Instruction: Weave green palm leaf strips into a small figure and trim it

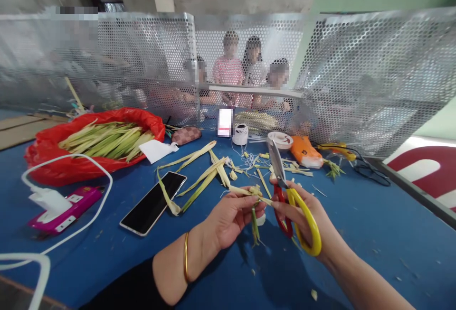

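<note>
My left hand [233,215] pinches a small bundle of knotted corn husk [254,191], with a green stem end hanging below the fingers. My right hand [306,210] has a pair of scissors [280,170] with one red and one yellow handle; the blades point up and away. Its thumb and fingertips also touch a pale husk strip that runs to the bundle. Long loose husk strips [204,182] lie on the blue table [356,234] just beyond my left hand, beside a phone [154,203] with a dark screen.
A red plastic bag [46,151] of husks stands at left, near a purple power strip [80,210] with a white cable. Farther back are a thread spool [241,135], a tape roll [280,140], an orange tissue pack [305,152] and a perforated metal screen [142,44], with people behind it.
</note>
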Demonstrator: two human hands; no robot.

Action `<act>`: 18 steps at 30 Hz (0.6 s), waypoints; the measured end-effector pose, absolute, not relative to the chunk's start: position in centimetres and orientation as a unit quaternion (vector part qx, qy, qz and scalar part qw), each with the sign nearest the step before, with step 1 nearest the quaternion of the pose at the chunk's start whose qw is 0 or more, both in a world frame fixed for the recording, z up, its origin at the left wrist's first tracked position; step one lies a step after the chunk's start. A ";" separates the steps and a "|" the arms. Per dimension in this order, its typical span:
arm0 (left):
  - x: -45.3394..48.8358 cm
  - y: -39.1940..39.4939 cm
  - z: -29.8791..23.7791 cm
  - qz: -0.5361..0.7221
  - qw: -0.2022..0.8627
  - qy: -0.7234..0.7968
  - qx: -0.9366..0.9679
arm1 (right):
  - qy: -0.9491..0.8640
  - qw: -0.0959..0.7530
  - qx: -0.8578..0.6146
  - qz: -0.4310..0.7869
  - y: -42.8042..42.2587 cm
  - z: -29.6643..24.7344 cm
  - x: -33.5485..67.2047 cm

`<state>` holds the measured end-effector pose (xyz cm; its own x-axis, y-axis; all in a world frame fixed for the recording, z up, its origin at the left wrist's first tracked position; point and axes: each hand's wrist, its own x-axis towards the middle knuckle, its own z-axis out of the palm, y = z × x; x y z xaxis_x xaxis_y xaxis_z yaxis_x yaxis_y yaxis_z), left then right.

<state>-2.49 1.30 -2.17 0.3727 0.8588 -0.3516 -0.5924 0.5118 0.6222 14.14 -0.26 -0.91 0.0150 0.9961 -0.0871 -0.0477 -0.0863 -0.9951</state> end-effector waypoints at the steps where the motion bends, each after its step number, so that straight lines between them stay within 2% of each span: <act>1: -2.5 1.3 -2.3 0.448 0.804 0.333 0.206 | -0.466 0.493 -0.513 0.525 -0.3 -0.9 14.2; 7: -2.4 1.1 -2.4 0.447 0.785 0.352 0.246 | -0.485 0.494 -0.531 0.489 -0.1 -0.6 14.7; 12: -2.1 0.9 -2.3 0.472 0.737 0.365 0.317 | -0.519 0.505 -0.553 0.412 0.3 -0.5 15.2; 18: -1.6 0.4 -2.4 0.433 0.737 0.368 0.366 | -0.485 0.477 -0.528 0.508 -0.1 -0.4 14.6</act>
<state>-1.64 0.40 -2.41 0.3543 0.9075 -0.2256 -0.3680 0.3571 0.8585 14.59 -0.12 -0.38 0.0126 0.9971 -0.0748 0.0282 -0.0751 -0.9968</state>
